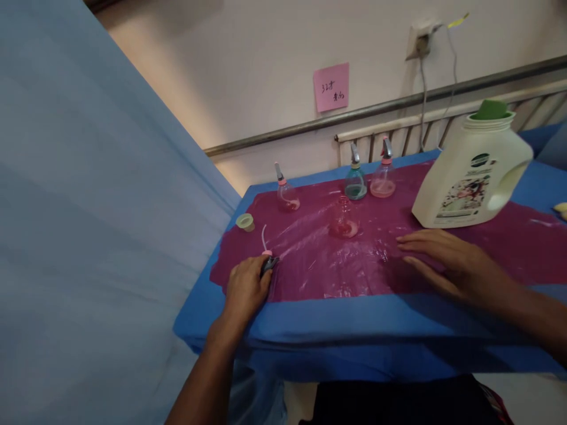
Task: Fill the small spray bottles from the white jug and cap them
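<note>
My left hand [248,284] is closed around a grey and pink spray head [269,264] at the table's near left, its thin clear tube pointing away from me. My right hand [443,260] is open, fingers stretched out, just in front of the big cream detergent jug [469,177], holding nothing. In the middle stands a clear bottle [344,221] with an uncovered neck and a little pinkish liquid at its bottom. A pale green cap [245,222] lies beyond my left hand.
Behind stand a left spray bottle [287,196], a teal spray bottle [355,180] and a pink-necked spray bottle [383,177]. A purple plastic sheet [305,260] covers part of the blue tablecloth [319,321]. A blue curtain [110,206] hangs at left; a rail [310,125] crosses the wall.
</note>
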`<state>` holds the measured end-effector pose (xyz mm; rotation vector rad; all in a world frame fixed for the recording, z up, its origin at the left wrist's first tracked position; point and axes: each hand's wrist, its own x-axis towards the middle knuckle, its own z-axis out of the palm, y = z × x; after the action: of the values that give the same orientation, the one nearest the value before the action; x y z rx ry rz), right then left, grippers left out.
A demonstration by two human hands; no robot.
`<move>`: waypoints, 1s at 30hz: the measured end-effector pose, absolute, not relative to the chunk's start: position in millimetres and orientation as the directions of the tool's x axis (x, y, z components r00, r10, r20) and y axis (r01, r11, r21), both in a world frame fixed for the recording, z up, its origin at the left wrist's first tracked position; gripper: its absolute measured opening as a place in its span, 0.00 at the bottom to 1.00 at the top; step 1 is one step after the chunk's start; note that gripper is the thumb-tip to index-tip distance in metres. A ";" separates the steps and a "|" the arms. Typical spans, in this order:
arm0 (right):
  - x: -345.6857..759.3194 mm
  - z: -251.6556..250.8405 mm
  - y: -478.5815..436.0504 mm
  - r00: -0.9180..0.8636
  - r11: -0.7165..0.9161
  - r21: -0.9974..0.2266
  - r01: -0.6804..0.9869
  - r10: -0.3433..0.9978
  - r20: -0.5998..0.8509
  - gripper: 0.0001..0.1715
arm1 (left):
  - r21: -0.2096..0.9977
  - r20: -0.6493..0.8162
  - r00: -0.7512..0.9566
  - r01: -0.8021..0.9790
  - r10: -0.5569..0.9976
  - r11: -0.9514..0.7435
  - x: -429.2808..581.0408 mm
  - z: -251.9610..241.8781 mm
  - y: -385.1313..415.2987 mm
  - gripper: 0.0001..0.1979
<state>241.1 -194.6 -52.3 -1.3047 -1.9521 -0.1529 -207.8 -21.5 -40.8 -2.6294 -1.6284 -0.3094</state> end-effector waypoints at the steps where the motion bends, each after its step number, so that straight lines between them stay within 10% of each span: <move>1: 231.3 -46.8 -182.6 -0.222 0.510 -0.291 0.810 0.725 0.652 0.18 | 0.067 0.193 0.431 0.890 0.881 -0.450 -207.6 -39.9 -21.9 0.21; 13: 146.2 -4.6 -93.2 -0.463 0.812 -0.041 0.583 0.373 0.804 0.32 | 0.242 0.547 0.677 0.436 0.493 -0.867 -117.5 58.9 -80.1 0.15; 23: 197.3 64.9 -91.8 0.029 0.661 -0.402 0.634 0.498 0.867 0.15 | 0.400 0.809 0.393 0.176 0.437 -0.899 -38.0 91.1 -37.5 0.21; 30: 214.8 96.7 -63.8 0.430 0.681 -0.633 0.368 0.479 0.765 0.17 | 0.854 0.329 0.475 0.220 0.816 -0.472 -6.6 -6.0 40.1 0.52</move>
<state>214.8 -63.8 96.7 -0.8702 -1.1657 0.0811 -6.6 40.1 -6.0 -3.2731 -1.4420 -1.6447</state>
